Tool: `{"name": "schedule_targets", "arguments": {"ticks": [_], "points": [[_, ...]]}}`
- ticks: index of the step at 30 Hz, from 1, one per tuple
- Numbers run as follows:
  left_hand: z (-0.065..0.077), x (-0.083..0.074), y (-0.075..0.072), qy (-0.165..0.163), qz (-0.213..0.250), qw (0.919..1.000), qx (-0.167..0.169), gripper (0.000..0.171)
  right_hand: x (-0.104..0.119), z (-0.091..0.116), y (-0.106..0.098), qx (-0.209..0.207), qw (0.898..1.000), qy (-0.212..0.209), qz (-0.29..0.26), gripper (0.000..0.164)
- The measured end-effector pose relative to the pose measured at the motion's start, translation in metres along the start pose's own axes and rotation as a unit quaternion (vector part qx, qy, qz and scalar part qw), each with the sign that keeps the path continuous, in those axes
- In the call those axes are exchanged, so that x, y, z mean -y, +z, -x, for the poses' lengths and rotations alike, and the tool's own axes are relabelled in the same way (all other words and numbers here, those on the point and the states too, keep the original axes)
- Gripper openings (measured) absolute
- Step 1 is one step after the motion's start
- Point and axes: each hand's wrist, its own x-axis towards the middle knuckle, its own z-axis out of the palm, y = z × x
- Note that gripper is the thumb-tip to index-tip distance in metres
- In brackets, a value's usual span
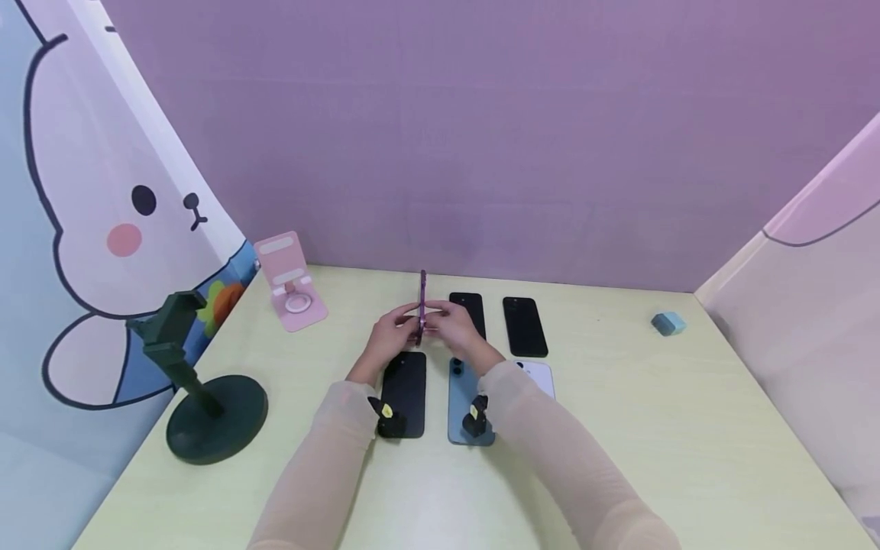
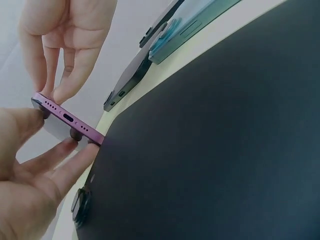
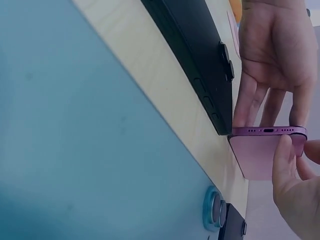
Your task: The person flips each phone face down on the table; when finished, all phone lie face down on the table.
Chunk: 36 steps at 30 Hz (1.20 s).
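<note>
A purple-pink smartphone [image 1: 422, 293] stands upright on its long edge, nearly edge-on to the head view. My left hand [image 1: 388, 340] holds it from the left side, my right hand [image 1: 455, 328] from the right. Both wrist views show the fingers pinching its faces and the port end of the phone [image 2: 70, 119] turned towards me. Just below my left hand lies a black phone [image 1: 406, 389]. Under my right wrist lies a blue phone [image 1: 459, 393], partly covered by the wrist camera. A pale lavender phone [image 1: 539, 374] is partly hidden by my right sleeve.
Two more black phones lie behind my right hand, one nearer it [image 1: 471, 307] and one further right [image 1: 525, 327]. A pink folding phone stand [image 1: 285, 269] is at the back left, a dark green stand [image 1: 216, 428] at the front left. A small blue block [image 1: 668, 323] sits far right.
</note>
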Motion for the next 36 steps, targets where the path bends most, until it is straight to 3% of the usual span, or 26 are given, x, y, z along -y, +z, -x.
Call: {"name": "schedule_targets", "arguments": {"ticks": [5, 14, 20, 27, 36], "points": [[0.001, 0.0, 0.002, -0.006, 0.041, 0.9991, 0.004, 0.039, 0.001, 0.001, 0.0, 0.002, 1.0, -0.002, 0.019, 0.039], [0.0, -0.001, 0.003, -0.011, 0.062, 0.998, 0.001, 0.037, 0.001, 0.001, -0.001, 0.001, 0.999, -0.006, 0.033, 0.039], [0.0, -0.007, 0.001, 0.016, 0.027, 0.9991, -0.029, 0.033, -0.003, 0.002, -0.001, 0.019, 0.996, -0.009, 0.081, 0.038], [-0.002, -0.013, -0.004, 0.034, 0.004, 0.9991, -0.026, 0.036, -0.007, 0.002, 0.0, 0.029, 0.993, -0.003, 0.116, 0.038], [-0.002, -0.016, -0.012, 0.06, -0.119, 0.9903, -0.039, 0.034, -0.012, 0.002, 0.002, 0.044, 0.988, 0.029, 0.147, 0.036]]}}
